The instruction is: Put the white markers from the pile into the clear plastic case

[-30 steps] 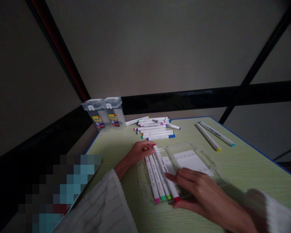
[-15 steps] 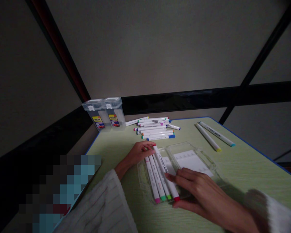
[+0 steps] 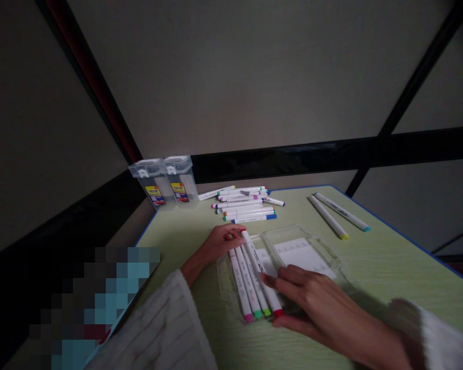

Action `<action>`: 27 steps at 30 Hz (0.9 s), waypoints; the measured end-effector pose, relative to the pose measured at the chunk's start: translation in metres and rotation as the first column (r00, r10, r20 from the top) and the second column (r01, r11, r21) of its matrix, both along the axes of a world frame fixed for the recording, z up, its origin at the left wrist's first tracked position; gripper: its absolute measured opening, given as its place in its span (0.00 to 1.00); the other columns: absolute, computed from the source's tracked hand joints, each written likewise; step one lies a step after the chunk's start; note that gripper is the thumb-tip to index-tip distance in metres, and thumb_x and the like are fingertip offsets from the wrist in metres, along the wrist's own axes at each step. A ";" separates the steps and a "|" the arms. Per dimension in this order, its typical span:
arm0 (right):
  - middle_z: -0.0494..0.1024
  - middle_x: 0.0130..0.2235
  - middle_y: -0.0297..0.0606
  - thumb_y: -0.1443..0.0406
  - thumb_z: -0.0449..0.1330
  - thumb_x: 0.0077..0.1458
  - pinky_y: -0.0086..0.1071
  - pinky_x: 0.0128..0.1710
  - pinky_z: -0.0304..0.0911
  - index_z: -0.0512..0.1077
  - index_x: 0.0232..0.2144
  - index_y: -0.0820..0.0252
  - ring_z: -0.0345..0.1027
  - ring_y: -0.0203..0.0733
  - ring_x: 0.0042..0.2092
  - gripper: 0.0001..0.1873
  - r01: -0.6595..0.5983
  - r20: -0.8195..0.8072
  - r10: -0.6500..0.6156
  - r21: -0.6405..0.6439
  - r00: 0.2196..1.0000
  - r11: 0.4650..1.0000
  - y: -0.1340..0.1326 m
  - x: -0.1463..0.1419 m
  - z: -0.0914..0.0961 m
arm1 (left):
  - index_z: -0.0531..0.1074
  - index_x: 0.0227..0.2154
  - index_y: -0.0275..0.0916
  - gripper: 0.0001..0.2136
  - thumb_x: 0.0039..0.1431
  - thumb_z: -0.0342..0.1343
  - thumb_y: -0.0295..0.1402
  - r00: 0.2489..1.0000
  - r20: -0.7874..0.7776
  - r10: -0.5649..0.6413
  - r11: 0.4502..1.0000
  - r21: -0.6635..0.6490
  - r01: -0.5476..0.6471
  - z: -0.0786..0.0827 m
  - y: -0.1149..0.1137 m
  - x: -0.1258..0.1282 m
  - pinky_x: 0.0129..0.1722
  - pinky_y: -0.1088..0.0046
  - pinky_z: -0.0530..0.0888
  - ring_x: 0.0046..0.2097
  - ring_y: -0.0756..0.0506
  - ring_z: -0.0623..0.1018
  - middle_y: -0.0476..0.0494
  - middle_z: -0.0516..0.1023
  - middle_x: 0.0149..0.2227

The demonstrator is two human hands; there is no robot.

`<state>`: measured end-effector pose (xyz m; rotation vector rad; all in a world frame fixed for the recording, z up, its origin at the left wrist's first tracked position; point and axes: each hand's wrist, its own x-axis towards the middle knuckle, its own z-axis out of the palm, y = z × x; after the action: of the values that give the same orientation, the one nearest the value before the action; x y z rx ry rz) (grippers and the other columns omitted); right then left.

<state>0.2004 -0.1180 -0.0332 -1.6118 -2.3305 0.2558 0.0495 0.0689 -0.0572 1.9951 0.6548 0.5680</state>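
Observation:
A white marker with red ends point(image 3: 269, 290) lies slantwise over an open clear plastic case point(image 3: 223, 288). At its far end, my left hand point(image 3: 220, 245) is closed with fingertips on the red tip. My right hand point(image 3: 316, 303) grips the near end, index finger along the barrel and thumb against the red cap. Left of this marker, the case holds a pink-ended marker point(image 3: 241, 288), a green-ended marker point(image 3: 250, 288) and a light-green-ended marker point(image 3: 259, 288) side by side. White paper point(image 3: 303, 257) shows in the right half of the case.
Several white markers point(image 3: 247, 205) lie in a loose pile at the back of the table point(image 3: 374, 277). Two lidded clear plastic boxes point(image 3: 148, 185) stand at the back left. A yellow-ended marker point(image 3: 328, 218) and a turquoise-ended marker point(image 3: 343, 211) lie at the right.
Everything in view has shifted very slightly to the left. Both hands keep their hold on the red-ended marker, with no clear motion relative to the case.

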 end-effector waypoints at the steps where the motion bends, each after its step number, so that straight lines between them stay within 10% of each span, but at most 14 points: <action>1: 0.70 0.39 0.42 0.58 0.56 0.50 0.38 0.34 0.63 0.61 0.50 0.59 0.65 0.45 0.38 0.25 0.002 0.003 -0.002 0.007 1.000 1.000 0.000 0.000 0.000 | 0.71 0.39 0.33 0.16 0.44 0.55 0.32 1.000 -0.002 0.001 1.000 0.001 -0.001 0.000 0.000 0.000 0.26 0.78 0.62 0.26 0.54 0.66 0.48 0.71 0.27; 27: 0.68 0.36 0.41 0.56 0.54 0.51 0.37 0.32 0.61 0.62 0.50 0.59 0.63 0.45 0.37 0.24 -0.002 -0.010 0.002 0.009 1.000 1.000 0.003 -0.002 -0.006 | 0.69 0.32 0.33 0.11 0.44 0.55 0.32 0.992 0.058 0.112 0.988 -0.111 -0.105 -0.004 -0.001 0.004 0.22 0.79 0.60 0.22 0.55 0.65 0.53 0.66 0.20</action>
<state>0.1988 -0.1151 -0.0396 -1.6010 -2.3226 0.2527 0.0535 0.0682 -0.0607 1.8411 0.7431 0.6457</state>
